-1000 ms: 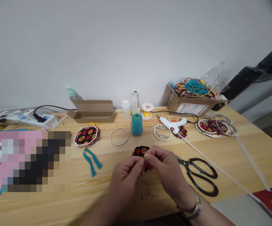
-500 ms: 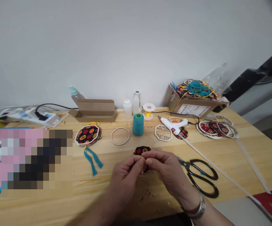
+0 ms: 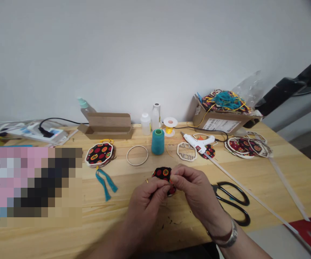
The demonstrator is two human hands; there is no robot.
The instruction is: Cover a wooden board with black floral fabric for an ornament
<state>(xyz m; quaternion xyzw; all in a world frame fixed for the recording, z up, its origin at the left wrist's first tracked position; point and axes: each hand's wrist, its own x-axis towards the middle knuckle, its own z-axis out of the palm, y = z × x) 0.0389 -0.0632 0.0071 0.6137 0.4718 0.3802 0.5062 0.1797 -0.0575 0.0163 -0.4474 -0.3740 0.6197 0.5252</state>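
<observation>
A small black fabric piece [image 3: 162, 173] with a red and orange round pattern is held just above the table, close in front of me. My left hand [image 3: 146, 201] is closed in a pinch on its near side, thumb against forefinger. At the right edge of the fabric, my right hand [image 3: 194, 189] is closed too, with thumb and forefinger pinched at its border. The fingers cover much of the piece, and the fine detail between the fingertips is hidden. Black-handled scissors [image 3: 233, 194] lie right of my right hand, partly behind it.
Beyond the hands stand a teal thread cone [image 3: 158, 143], a wooden ring [image 3: 137, 155], a lattice frame [image 3: 187, 151] and a white glue gun [image 3: 200, 144]. A tasselled ornament [image 3: 100, 154] lies left. At the back are an open cardboard box [image 3: 109, 131] and a filled carton [image 3: 220, 124].
My right fingertips have moved slightly right and up, apart from the left ones, so more of the fabric shows between them. The left hand has shifted a little to the right.
</observation>
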